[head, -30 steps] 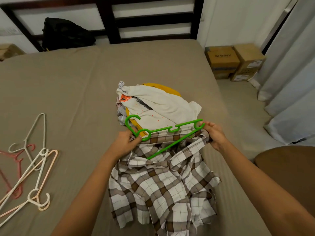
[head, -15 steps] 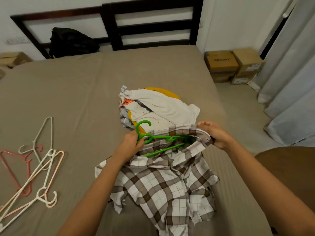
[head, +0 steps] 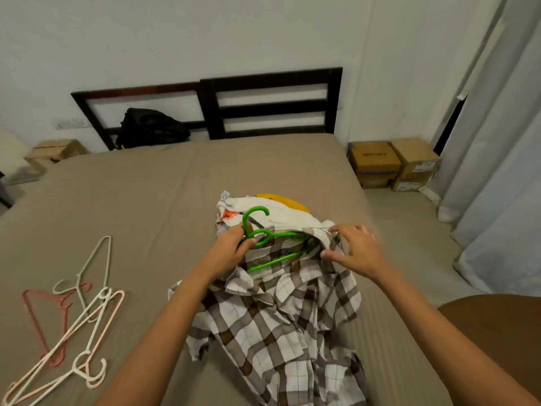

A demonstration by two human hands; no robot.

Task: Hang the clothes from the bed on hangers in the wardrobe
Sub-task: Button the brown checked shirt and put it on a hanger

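Where the bed (head: 146, 200) reaches farthest left, hangers (head: 73, 312): a loose tangle of pale and pink ones, well apart from the clothes.
Left hand (head: 231, 250): fingers curled round the green hanger (head: 257, 230) at its neck, just below the hook.
Hanger position: hook up and free; one arm runs under the shirt (head: 287, 323) at the shoulder, and the lower bar shows in the open collar.
Shirt position: brown-and-white plaid, raised a little at the collar, the rest crumpled on the bed toward the person.
Behind it: a pile (head: 281, 213) of white and yellow clothes, touching the shirt's far edge.
Handling: probably light, limp cloth that sags and may slide off smooth plastic. Best taken at the collar or shoulder seam, with the stiff hanger steadied at its neck.
Right hand (head: 357, 253): fingers spread and nearly straight, tips at the shirt's shoulder, thumb apart; it seems to grasp nothing, though it is slightly blurred.
Boxes (head: 392, 162): cardboard, on the floor past the bed's right edge.
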